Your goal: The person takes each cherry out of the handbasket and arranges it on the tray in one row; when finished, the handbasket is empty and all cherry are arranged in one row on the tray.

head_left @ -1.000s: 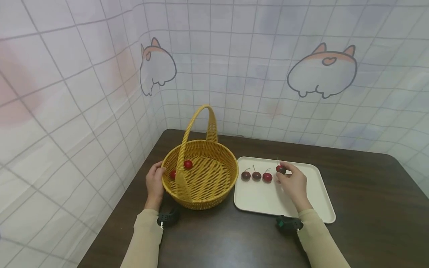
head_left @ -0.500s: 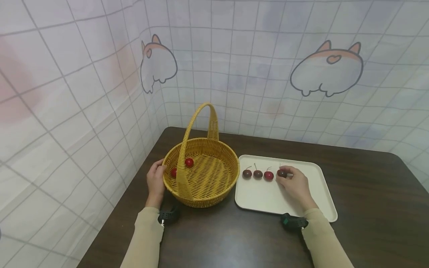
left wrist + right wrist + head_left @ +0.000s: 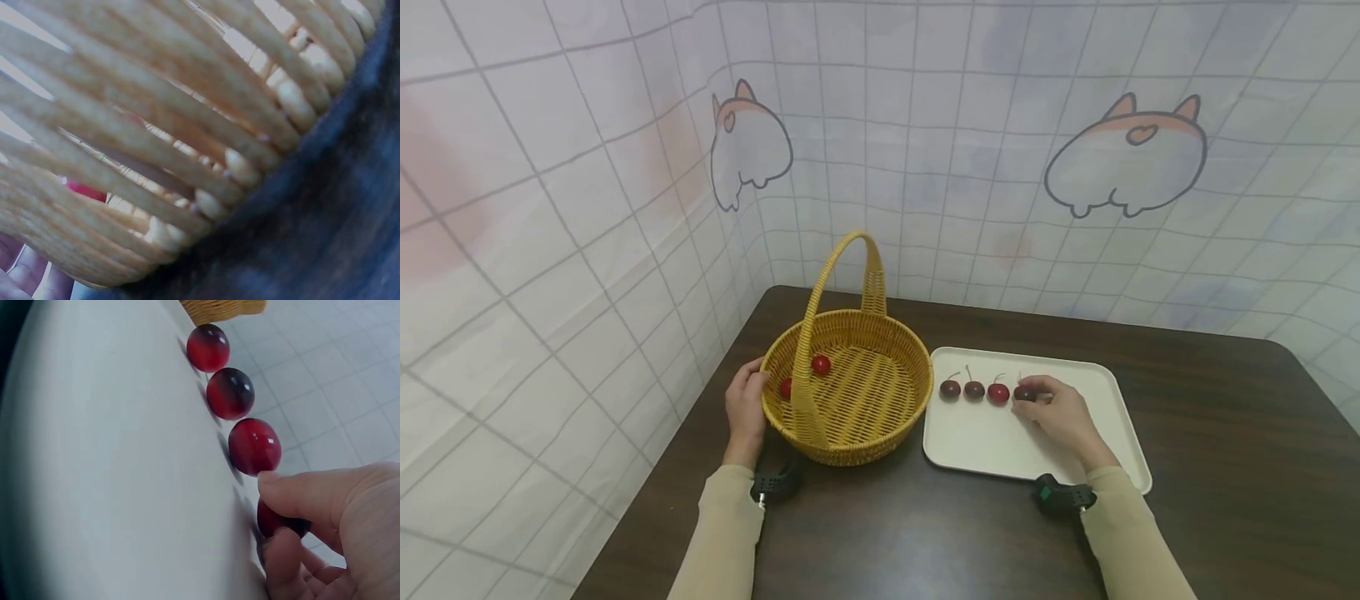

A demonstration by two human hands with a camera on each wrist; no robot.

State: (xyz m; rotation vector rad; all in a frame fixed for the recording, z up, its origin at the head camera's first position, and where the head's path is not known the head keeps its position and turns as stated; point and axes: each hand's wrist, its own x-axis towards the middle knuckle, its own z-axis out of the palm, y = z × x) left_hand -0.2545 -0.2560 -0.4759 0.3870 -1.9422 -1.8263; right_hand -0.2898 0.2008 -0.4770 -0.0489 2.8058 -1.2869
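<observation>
My right hand (image 3: 1063, 417) pinches a dark red cherry (image 3: 275, 519) between thumb and fingers, low over the white tray (image 3: 977, 450). Three stemmed cherries stand in a row to its left: a bright red one (image 3: 254, 447) nearest, then two darker ones (image 3: 973, 391) (image 3: 950, 390). At the far left, my left hand (image 3: 747, 412) holds the side of the yellow wicker basket (image 3: 850, 454) at its rim. Inside the basket lie two red cherries (image 3: 821, 365) (image 3: 786, 388), one partly behind the handle. In the left wrist view, the basket's slats hide most of the inside.
The basket's tall arched handle (image 3: 838, 258) rises above its bowl, just left of the tray. Both stand on a dark wooden table (image 3: 887, 533). A white gridded cloth (image 3: 970, 208) hangs behind and along the left side.
My right hand has lowered the cherry towards the tray, at the right end of the row. The left hand stays at the basket, and the head view has shifted slightly.
</observation>
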